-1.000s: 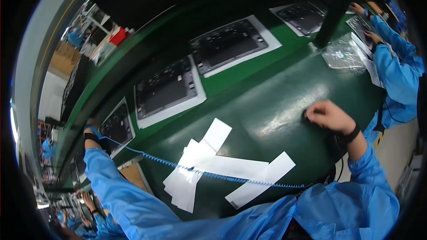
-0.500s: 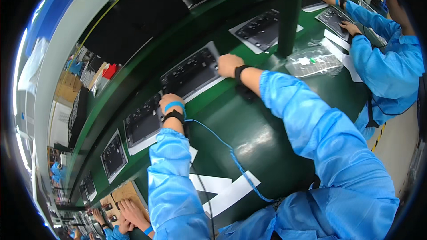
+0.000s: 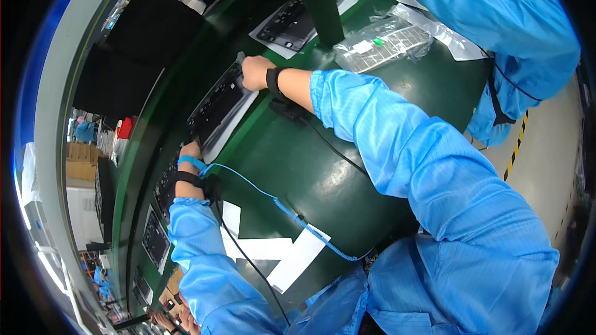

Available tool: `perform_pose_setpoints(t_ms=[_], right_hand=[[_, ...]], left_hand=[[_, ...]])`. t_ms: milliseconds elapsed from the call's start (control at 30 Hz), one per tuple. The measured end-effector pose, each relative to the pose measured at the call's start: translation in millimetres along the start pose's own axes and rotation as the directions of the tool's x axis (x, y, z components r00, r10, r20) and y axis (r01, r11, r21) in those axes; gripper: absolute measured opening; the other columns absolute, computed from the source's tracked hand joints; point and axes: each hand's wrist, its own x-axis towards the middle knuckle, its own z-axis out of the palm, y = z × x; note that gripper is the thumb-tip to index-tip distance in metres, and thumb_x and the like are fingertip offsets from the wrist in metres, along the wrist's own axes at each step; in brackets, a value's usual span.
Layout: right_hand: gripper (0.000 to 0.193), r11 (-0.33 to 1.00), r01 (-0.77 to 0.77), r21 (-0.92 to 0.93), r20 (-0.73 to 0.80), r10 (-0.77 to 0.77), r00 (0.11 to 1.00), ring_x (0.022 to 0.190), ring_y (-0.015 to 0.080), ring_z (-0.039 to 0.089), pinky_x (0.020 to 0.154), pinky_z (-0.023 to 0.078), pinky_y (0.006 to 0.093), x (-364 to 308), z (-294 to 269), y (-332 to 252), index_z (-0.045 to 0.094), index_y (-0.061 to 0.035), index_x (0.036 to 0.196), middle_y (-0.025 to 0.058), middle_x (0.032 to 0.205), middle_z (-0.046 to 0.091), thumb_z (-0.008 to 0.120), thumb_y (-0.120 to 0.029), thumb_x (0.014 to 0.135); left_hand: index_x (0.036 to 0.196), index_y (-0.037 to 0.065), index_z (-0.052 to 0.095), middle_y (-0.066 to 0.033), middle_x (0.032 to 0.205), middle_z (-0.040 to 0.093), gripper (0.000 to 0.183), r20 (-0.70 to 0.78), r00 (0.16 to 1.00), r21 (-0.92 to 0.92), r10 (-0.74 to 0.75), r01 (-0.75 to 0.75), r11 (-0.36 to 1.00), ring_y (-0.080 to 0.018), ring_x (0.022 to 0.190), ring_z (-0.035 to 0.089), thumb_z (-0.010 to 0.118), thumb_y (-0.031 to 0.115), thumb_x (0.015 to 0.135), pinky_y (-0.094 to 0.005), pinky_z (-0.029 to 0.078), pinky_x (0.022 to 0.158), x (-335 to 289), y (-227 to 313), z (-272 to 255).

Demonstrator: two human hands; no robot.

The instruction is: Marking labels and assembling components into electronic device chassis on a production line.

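Both my hands grip a black laptop casing panel (image 3: 215, 110) with cutouts along it and a pale sheet beneath. My right hand (image 3: 256, 73) is closed over its far right end, the fingertips partly hidden. At the near left end, my left hand (image 3: 190, 149) is closed on the corner; its fingers are mostly out of sight. A blue band with a coiled cord (image 3: 282, 209) circles my left wrist, and each wrist wears a black strap. Similar panels lie on the green bench, one beyond a post (image 3: 316, 3) and another (image 3: 156, 239) at the lower left.
A clear plastic bag with a gridded tray (image 3: 385, 43) lies right of the post. White paper strips (image 3: 301, 259) rest near my body. A co-worker in a blue smock (image 3: 496, 18) works at the upper right. A black cable (image 3: 251, 262) runs by my left arm.
The view has swung right, shifting the bench leftward in the picture. Both hands keep hold of the panel, which now appears at a steeper slant.
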Motion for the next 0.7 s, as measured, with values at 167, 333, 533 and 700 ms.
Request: perform_pose_setpoints(t_ms=[167, 333, 533, 700], right_hand=[[0.028, 0.999, 0.037, 0.018, -0.033, -0.036, 0.999, 0.103, 0.0369, 0.067, 0.087, 0.054, 0.0418, -11, -49, -15, 0.073, 0.0016, 0.096, 0.0241, 0.102, 0.070, 0.060, -0.014, 0.076], [0.024, 0.886, 0.431, -0.172, 0.084, -0.423, 0.902, 0.063, 0.0361, 0.064, 0.062, 0.051, 0.0423, -65, -95, -31, 0.070, 0.0043, 0.074, 0.0259, 0.070, 0.063, 0.059, -0.016, 0.068], [0.027, 0.993, 0.117, -0.003, -0.041, -0.117, 0.992, 0.060, 0.0326, 0.062, 0.055, 0.047, 0.0404, -267, -174, -3, 0.064, 0.0082, 0.081, 0.0208, 0.067, 0.062, 0.067, -0.018, 0.075], [0.025, 0.997, -0.066, 0.025, 0.074, 0.064, 0.995, 0.073, 0.0368, 0.064, 0.070, 0.049, 0.0409, -350, -115, 53, 0.064, 0.0079, 0.094, 0.0260, 0.078, 0.063, 0.063, -0.013, 0.081]], left_hand=[[0.106, 0.004, 0.061, -0.0143, 0.099, 0.066, 0.026, 0.394, 0.914, -0.816, -0.091, 0.394, 0.422, -0.0291, 0.089, 0.067, 0.047, 0.025, 0.102, -0.0406, 0.057, 0.061, -60, 18, -40], [0.100, -0.001, 0.061, -0.0092, 0.086, 0.064, 0.016, 0.019, 1.000, -0.958, 0.012, 0.015, 0.285, -0.0166, 0.069, 0.063, 0.060, 0.014, 0.097, -0.0248, 0.053, 0.057, -156, 12, -75], [0.101, -0.001, 0.064, 0.0004, 0.081, 0.062, 0.025, -0.276, 0.959, -0.743, 0.059, -0.252, 0.621, -0.0056, 0.068, 0.052, 0.068, 0.023, 0.094, -0.0209, 0.041, 0.059, -395, 60, -17], [0.131, -0.009, 0.055, -0.0109, 0.104, 0.069, 0.045, -0.330, 0.942, -0.818, 0.057, -0.315, 0.481, -0.0111, 0.091, 0.063, 0.067, 0.015, 0.094, -0.0237, 0.049, 0.080, -470, 38, 95]])
